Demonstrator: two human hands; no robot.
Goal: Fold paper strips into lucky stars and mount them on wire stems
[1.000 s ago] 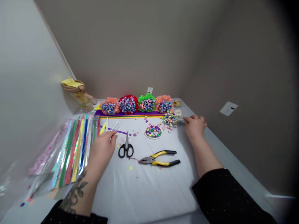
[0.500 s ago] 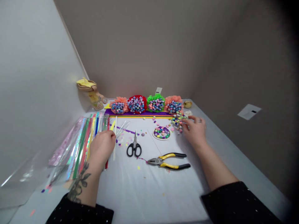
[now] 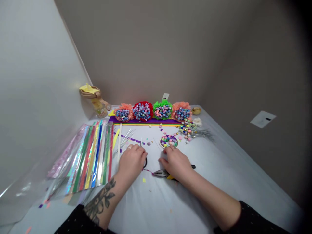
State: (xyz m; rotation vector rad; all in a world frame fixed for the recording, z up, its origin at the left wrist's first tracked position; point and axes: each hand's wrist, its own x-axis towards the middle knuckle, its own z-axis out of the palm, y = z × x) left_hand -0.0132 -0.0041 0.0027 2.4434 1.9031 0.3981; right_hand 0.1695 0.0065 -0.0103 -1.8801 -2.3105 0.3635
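The left hand (image 3: 132, 161) is curled knuckles-up over a pair of black-handled steel scissors (image 3: 141, 142) at lower centre. Only the blade tip and a sliver of one black loop show, so I cannot tell whether it grips them. The right hand (image 3: 175, 163) rests just beside it, palm down and fingers loosely spread, covering most of a pair of yellow-and-black-handled steel pliers (image 3: 159, 173); whether it is holding them is also hidden. Its fingertips (image 3: 170, 148) reach the edge of a round beige hoop filled with coloured paper stars (image 3: 168, 141), just above. Beyond, at upper centre, stands a row of four tissue-paper pom-poms studded with paper stars (image 3: 142, 111) — orange, red, green, orange. A fan of shiny holographic plastic strips (image 3: 91, 159) lies at left.
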